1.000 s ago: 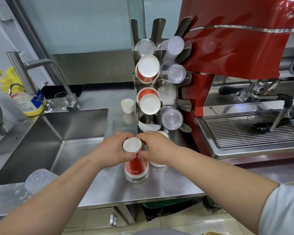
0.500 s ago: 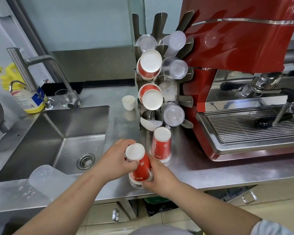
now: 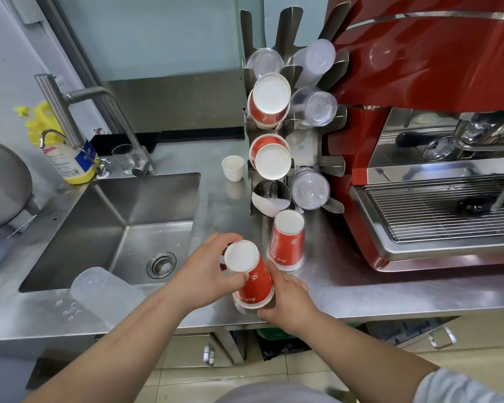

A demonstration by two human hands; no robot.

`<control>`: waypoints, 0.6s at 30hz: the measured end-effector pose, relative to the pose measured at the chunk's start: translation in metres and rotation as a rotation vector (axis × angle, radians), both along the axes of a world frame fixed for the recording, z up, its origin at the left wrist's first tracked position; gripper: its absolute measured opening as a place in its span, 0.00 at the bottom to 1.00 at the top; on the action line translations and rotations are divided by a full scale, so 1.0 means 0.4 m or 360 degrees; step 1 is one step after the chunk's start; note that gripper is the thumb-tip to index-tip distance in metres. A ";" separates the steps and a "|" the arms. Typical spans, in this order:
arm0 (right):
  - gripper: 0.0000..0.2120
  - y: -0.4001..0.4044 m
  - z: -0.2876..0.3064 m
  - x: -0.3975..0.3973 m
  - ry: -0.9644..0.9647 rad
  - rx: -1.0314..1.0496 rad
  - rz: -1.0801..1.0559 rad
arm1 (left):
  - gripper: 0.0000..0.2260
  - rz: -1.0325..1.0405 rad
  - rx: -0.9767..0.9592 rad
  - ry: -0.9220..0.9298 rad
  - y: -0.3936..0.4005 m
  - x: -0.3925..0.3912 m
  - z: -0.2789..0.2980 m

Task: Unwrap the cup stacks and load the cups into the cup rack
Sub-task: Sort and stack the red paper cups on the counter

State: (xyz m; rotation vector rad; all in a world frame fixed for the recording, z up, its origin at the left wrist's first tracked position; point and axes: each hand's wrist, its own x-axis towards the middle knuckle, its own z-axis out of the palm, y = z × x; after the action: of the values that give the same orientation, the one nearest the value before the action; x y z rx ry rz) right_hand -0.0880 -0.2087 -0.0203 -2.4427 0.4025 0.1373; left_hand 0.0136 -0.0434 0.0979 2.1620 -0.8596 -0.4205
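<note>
Both bare forearms reach in from the near edge and converge toward the middle. The left hand [image 3: 208,267] comes from the near left, palm turned inward, fingers curled around the far side of the top of a red cup stack [image 3: 252,279], thumb pressed against its near side. The right hand [image 3: 288,298] comes from the near right, knuckles up, fingers wrapped low around the stack's right side near its base. A light sleeve shows at the right arm's near end.
</note>
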 end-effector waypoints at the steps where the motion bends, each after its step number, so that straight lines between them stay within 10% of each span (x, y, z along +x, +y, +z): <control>1: 0.49 0.000 -0.002 0.000 -0.0012 0.0006 0.0000 | 0.23 -0.0019 0.0011 -0.0022 -0.002 0.000 0.007; 18: 0.26 -0.038 0.064 -0.012 -0.0217 0.0140 -0.0128 | 0.22 -0.0071 0.0075 -0.0167 -0.034 0.029 0.094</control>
State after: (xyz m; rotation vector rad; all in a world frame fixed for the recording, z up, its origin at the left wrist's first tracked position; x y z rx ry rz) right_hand -0.0930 -0.2240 0.0054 -2.3296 0.4240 -0.0453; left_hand 0.0253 -0.0569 0.1354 2.2278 -0.9665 -0.3550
